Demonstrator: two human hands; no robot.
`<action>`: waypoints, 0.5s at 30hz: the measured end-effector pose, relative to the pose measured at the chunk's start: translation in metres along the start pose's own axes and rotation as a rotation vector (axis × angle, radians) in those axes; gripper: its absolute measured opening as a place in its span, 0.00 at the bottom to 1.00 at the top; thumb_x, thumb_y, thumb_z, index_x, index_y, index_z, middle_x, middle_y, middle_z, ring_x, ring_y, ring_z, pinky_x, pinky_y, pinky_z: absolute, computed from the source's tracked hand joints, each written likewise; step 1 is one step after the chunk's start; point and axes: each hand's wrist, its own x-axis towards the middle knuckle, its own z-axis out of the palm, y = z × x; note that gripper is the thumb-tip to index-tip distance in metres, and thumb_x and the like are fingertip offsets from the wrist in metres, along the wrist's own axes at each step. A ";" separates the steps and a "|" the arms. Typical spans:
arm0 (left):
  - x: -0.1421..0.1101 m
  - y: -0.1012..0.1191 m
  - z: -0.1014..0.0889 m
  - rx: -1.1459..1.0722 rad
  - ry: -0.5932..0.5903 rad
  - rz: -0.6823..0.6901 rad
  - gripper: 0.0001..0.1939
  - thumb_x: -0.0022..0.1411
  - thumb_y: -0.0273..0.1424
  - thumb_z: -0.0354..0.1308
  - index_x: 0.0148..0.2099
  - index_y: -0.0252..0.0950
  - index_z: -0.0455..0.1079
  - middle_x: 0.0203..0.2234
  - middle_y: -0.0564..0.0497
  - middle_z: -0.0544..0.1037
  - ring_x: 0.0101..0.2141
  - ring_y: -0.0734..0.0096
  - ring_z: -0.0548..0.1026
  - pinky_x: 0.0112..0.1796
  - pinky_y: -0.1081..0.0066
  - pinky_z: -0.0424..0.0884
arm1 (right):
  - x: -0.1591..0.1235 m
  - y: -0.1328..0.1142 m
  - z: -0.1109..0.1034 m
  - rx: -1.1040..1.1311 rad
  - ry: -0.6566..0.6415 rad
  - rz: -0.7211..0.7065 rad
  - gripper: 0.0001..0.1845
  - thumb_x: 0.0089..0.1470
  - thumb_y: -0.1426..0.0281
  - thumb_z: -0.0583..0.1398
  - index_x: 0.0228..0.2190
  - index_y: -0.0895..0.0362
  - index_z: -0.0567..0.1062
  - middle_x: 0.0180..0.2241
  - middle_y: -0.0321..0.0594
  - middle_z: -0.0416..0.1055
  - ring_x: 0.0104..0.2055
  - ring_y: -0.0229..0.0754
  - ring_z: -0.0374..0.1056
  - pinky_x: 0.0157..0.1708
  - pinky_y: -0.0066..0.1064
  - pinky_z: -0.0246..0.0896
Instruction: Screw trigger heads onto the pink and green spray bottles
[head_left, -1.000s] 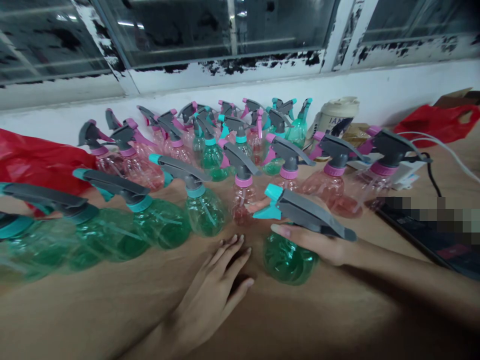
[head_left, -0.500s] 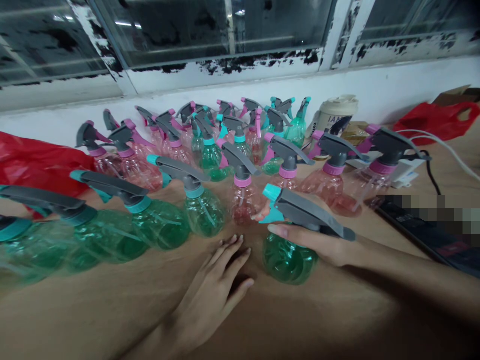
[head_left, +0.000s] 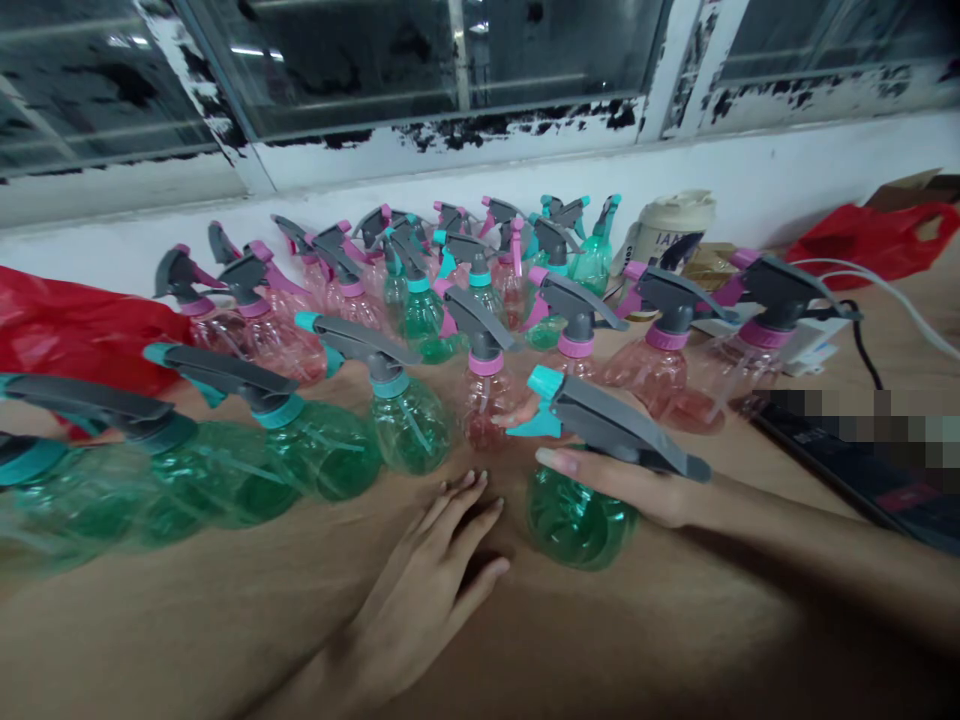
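My right hand (head_left: pixel 637 485) is wrapped round the neck of a green spray bottle (head_left: pixel 581 525) with a grey head and teal nozzle. Its thumb lies along the near side, and the other fingers are mostly hidden behind the bottle, by the teal trigger. The bottle stands upright on the table. Just left of it, my left hand (head_left: pixel 435 570) lies flat on the tabletop with fingers apart, holding nothing. Closest to its fingertips are another green spray bottle (head_left: pixel 409 425) and a pink spray bottle (head_left: pixel 487 405).
Green bottles (head_left: pixel 322 445) line the left, pink ones (head_left: pixel 652 365) the right, with several more behind along the wall. A red plastic bag (head_left: pixel 82 330) lies left, another red bag (head_left: pixel 870 245) far right. A paper cup (head_left: pixel 671 230) and a black phone-like device (head_left: pixel 840 470) are right.
The teal trigger on the held bottle has swung outward to the left, away from the neck, and the fingertips behind it have shifted with it. My left hand has stayed put.
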 end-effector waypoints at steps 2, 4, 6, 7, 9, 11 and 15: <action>0.000 0.000 0.000 -0.002 -0.005 -0.003 0.22 0.67 0.38 0.50 0.60 0.37 0.58 0.60 0.44 0.59 0.58 0.56 0.59 0.54 0.53 0.60 | -0.001 0.001 0.001 0.007 0.006 -0.005 0.12 0.51 0.73 0.61 0.40 0.51 0.73 0.37 0.36 0.73 0.38 0.39 0.71 0.38 0.31 0.67; 0.000 -0.001 0.000 -0.013 -0.017 -0.009 0.22 0.67 0.39 0.50 0.60 0.37 0.57 0.60 0.45 0.58 0.58 0.56 0.59 0.54 0.53 0.60 | -0.002 0.002 0.001 0.021 0.010 -0.003 0.14 0.51 0.73 0.61 0.41 0.51 0.73 0.38 0.36 0.74 0.38 0.38 0.71 0.39 0.31 0.67; -0.001 0.000 0.001 -0.028 -0.029 -0.017 0.22 0.67 0.39 0.49 0.60 0.37 0.57 0.61 0.45 0.57 0.58 0.56 0.58 0.54 0.53 0.60 | -0.003 0.003 0.002 0.053 0.013 -0.010 0.15 0.52 0.73 0.60 0.43 0.52 0.73 0.40 0.37 0.73 0.40 0.39 0.71 0.40 0.31 0.67; -0.001 0.000 0.001 -0.036 -0.029 -0.020 0.22 0.67 0.38 0.49 0.60 0.38 0.57 0.61 0.45 0.57 0.58 0.56 0.58 0.54 0.53 0.61 | -0.003 0.004 0.002 0.060 0.015 -0.015 0.15 0.51 0.74 0.60 0.43 0.52 0.73 0.41 0.37 0.73 0.40 0.39 0.71 0.40 0.31 0.66; -0.001 0.000 0.001 -0.051 -0.022 -0.023 0.22 0.67 0.38 0.49 0.60 0.38 0.57 0.60 0.45 0.58 0.58 0.56 0.58 0.54 0.53 0.61 | -0.003 0.004 0.002 0.033 0.019 -0.010 0.15 0.52 0.73 0.60 0.43 0.52 0.73 0.39 0.37 0.74 0.38 0.38 0.71 0.39 0.31 0.67; -0.001 0.001 0.000 -0.058 -0.003 -0.023 0.21 0.67 0.37 0.49 0.60 0.38 0.58 0.60 0.45 0.59 0.58 0.56 0.59 0.54 0.53 0.61 | -0.003 0.004 0.001 -0.020 0.016 0.010 0.14 0.52 0.72 0.60 0.42 0.51 0.73 0.36 0.36 0.73 0.34 0.37 0.70 0.35 0.30 0.67; 0.000 0.001 -0.001 -0.051 0.013 -0.015 0.20 0.67 0.37 0.49 0.59 0.38 0.58 0.59 0.46 0.60 0.57 0.56 0.60 0.54 0.54 0.60 | -0.002 0.001 -0.001 -0.051 -0.001 0.018 0.11 0.52 0.72 0.60 0.39 0.51 0.74 0.36 0.35 0.73 0.35 0.38 0.70 0.36 0.30 0.67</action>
